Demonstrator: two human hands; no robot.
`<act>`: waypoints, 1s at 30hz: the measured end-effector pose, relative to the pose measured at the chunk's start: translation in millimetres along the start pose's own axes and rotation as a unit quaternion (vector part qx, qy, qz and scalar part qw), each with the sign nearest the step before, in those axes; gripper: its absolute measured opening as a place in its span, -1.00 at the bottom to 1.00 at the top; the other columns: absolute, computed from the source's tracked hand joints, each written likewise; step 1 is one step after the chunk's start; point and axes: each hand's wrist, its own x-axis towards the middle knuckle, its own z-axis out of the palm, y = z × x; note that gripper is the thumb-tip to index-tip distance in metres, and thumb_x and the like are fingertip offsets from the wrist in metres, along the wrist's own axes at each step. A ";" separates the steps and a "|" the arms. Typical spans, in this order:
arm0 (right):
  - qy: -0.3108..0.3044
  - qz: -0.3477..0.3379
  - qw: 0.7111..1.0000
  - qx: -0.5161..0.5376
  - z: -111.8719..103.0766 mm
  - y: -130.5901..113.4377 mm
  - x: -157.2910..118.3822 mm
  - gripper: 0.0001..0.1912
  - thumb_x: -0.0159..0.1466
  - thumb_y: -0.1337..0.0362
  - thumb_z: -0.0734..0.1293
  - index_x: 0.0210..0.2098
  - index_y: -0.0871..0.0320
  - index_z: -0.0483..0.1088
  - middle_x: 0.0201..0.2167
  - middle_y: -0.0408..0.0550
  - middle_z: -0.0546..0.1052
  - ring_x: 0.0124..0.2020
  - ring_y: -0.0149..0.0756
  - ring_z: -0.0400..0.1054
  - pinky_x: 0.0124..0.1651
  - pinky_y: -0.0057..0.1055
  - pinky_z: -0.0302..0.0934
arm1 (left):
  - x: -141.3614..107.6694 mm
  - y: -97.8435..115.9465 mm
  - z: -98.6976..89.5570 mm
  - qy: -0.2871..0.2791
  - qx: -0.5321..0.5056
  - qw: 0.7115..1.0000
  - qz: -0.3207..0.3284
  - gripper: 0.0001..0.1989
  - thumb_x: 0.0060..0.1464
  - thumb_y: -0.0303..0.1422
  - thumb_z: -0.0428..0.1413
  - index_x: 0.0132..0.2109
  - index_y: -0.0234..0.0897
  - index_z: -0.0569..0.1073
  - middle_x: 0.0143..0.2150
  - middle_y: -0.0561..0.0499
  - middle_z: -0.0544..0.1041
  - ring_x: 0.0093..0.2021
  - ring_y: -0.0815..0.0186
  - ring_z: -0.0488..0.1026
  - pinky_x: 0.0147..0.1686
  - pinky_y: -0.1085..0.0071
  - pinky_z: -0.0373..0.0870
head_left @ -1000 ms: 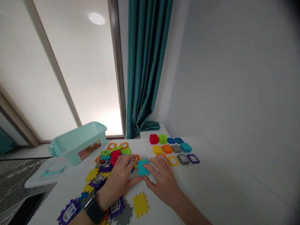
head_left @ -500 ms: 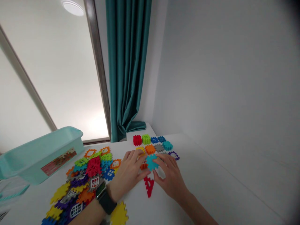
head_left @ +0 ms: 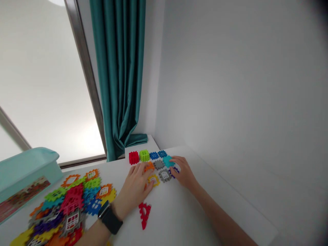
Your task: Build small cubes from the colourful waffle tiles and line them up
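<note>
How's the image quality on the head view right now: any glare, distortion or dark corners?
Head view: the frosted panel glows brightest low down near its frame; the upper right corner falls off to black; soft shadow lies on the white table below the right hand; small teeth on the far pieces look soft, while the teal curtain's folds read clearly.

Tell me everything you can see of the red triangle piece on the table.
The red triangle piece looks like plastic, with toothed edges and a rounded opening near its wide end. It lies flat on the white table, narrow tip toward the person, between the pile and the right forearm. Only the table touches it.
</note>
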 end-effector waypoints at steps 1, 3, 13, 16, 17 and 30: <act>0.000 0.003 1.000 0.001 2.0 6.0 2.7 -0.76 0.25 0.31 0.31 -0.10 0.11 0.49 -0.06 0.08 0.57 0.02 -0.07 0.44 0.10 -0.05 0.35 | 3.4 0.5 2.1 -0.004 0.001 1.000 -0.002 -0.69 0.22 -0.38 0.14 0.11 -0.20 0.46 0.12 -0.16 0.41 0.13 -0.01 0.37 0.12 0.00 0.35; 0.002 0.010 1.000 0.002 6.6 16.4 7.0 -0.76 0.23 0.31 0.31 -0.12 0.10 0.50 -0.07 0.05 0.58 0.02 -0.07 0.45 0.09 -0.06 0.36 | 9.9 1.8 7.0 -0.010 0.002 1.000 -0.005 -0.71 0.21 -0.38 0.15 0.07 -0.19 0.47 0.12 -0.15 0.41 0.12 -0.01 0.37 0.12 -0.01 0.35; -0.001 0.046 0.999 0.015 22.6 38.3 3.0 -0.76 0.20 0.32 0.33 -0.16 0.08 0.55 -0.10 0.02 0.62 0.00 -0.07 0.48 0.08 -0.08 0.38 | 26.2 2.9 30.8 -0.027 -0.011 1.000 0.010 -0.73 0.20 -0.37 0.14 0.05 -0.19 0.48 0.13 -0.17 0.42 0.09 -0.02 0.41 0.06 -0.01 0.37; -0.005 0.052 0.999 0.017 23.6 40.6 2.7 -0.76 0.20 0.32 0.34 -0.15 0.08 0.56 -0.09 0.03 0.63 0.00 -0.08 0.49 0.09 -0.06 0.37 | 29.8 1.6 33.9 -0.017 -0.014 1.000 0.014 -0.73 0.20 -0.36 0.13 0.05 -0.19 0.47 0.12 -0.18 0.42 0.08 -0.03 0.42 0.06 -0.02 0.36; -0.006 0.053 0.998 0.017 23.9 41.3 2.9 -0.76 0.20 0.32 0.34 -0.16 0.08 0.56 -0.09 0.03 0.63 0.00 -0.08 0.49 0.09 -0.06 0.37 | 31.1 1.6 34.7 -0.015 -0.016 1.000 0.016 -0.73 0.20 -0.36 0.13 0.05 -0.19 0.47 0.12 -0.18 0.42 0.08 -0.03 0.42 0.07 -0.03 0.36; -0.024 0.067 0.997 0.018 27.0 45.5 1.8 -0.75 0.19 0.33 0.36 -0.14 0.07 0.58 -0.09 0.00 0.63 0.00 -0.09 0.48 0.10 -0.08 0.37 | 36.9 3.2 37.5 -0.020 -0.018 0.999 0.028 -0.74 0.18 -0.37 0.14 0.03 -0.18 0.47 0.13 -0.16 0.41 0.08 -0.01 0.42 0.09 -0.02 0.35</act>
